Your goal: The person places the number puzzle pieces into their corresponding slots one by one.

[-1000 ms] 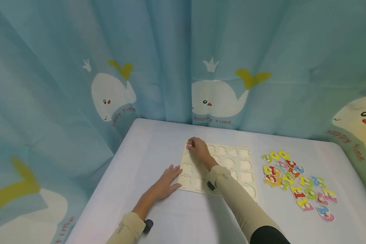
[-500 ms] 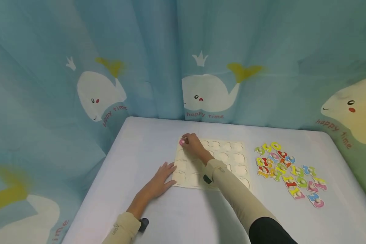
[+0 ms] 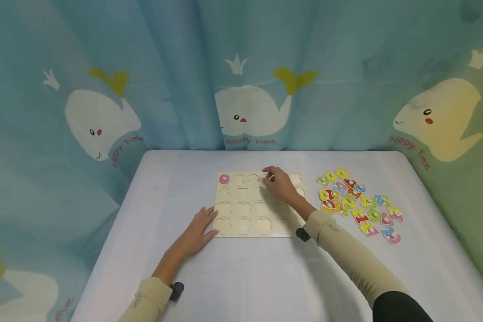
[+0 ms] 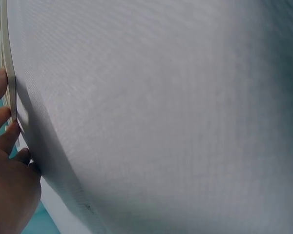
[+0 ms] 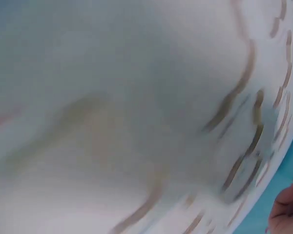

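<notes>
A cream puzzle board [image 3: 243,210] with number-shaped recesses lies on the table. A round pink piece with a knob [image 3: 224,179] fills its far-left corner recess. My left hand [image 3: 195,230] rests at the board's left edge, fingers extended; in the left wrist view the left hand's fingertips [image 4: 5,139] touch the side of the board [image 4: 10,85]. My right hand [image 3: 281,185] hovers above the board's far right part, fingers loosely bent, holding nothing. The right wrist view is blurred, showing the recessed board [image 5: 244,161] and a bit of the right hand [image 5: 286,207].
Several colourful knobbed number pieces [image 3: 350,197] lie scattered on the white table [image 3: 241,277] to the right of the board. A blue curtain [image 3: 177,89] with whale prints hangs behind the table and along its sides.
My right hand has let go of the round pink piece, which stays in the corner recess, and has moved right across the board. The left hand stays at the board's edge. The head view has shifted.
</notes>
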### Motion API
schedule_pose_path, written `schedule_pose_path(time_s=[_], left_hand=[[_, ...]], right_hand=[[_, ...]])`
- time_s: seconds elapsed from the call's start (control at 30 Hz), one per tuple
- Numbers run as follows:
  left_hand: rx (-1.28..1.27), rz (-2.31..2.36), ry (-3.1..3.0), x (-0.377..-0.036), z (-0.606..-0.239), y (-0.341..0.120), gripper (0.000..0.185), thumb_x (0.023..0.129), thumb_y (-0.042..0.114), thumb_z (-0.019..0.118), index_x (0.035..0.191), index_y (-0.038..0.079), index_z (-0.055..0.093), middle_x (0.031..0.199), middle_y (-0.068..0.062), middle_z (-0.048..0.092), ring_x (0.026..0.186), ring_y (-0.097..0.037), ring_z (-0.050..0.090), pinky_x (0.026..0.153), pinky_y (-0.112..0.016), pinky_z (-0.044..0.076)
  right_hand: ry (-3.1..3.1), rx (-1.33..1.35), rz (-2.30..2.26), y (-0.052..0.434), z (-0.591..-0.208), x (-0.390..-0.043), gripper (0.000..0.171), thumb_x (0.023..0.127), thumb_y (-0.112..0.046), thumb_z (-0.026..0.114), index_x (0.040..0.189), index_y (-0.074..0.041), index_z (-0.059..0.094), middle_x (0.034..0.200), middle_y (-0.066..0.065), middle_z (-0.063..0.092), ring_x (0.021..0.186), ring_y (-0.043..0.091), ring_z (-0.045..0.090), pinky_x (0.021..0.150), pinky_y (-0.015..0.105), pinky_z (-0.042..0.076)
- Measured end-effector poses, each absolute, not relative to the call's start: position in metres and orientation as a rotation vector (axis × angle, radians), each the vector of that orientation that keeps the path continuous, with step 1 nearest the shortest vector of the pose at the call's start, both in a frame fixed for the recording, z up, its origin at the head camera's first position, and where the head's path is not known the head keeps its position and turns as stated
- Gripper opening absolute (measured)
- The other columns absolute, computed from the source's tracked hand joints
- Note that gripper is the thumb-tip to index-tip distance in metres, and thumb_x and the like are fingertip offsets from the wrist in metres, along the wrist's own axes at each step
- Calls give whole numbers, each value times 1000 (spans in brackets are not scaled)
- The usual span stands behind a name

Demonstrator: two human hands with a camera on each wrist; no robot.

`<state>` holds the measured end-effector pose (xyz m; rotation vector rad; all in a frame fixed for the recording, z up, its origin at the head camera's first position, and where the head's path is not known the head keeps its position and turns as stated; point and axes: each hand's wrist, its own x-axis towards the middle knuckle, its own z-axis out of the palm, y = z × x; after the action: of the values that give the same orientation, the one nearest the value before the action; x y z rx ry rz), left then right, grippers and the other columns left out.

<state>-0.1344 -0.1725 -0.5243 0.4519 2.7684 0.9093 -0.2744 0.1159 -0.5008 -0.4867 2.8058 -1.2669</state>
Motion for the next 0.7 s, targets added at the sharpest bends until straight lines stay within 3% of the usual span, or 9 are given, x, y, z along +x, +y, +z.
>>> schedule_pose_path(time_s=[0.27, 0.53, 0.7], left_hand=[[444, 911, 2773, -136, -524, -172, 60, 92, 24, 60, 143, 1, 38, 151, -15, 28, 141, -34, 11, 113, -47, 9], [445, 901, 2769, -134, -523, -169, 59, 92, 23, 60, 142, 0, 38, 150, -16, 29, 140, -35, 12, 113, -47, 10], [445, 911, 2790, -133, -523, -168, 58, 92, 21, 61, 141, -1, 39, 149, -16, 30, 140, -35, 13, 113, -47, 10]], right_hand=[[2967, -361, -1190, 192, -494, -246, 28, 90, -4, 57, 117, 4, 57, 95, 17, 58, 85, 30, 58, 73, 42, 49], [3029, -95, -1086, 264, -501, -213, 28, 91, -5, 56, 118, 4, 58, 94, 16, 58, 80, 27, 55, 62, 34, 48], [3134, -5, -1096, 304, -509, -207, 28, 92, -2, 53, 118, 9, 55, 97, 20, 55, 84, 32, 55, 63, 39, 48]])
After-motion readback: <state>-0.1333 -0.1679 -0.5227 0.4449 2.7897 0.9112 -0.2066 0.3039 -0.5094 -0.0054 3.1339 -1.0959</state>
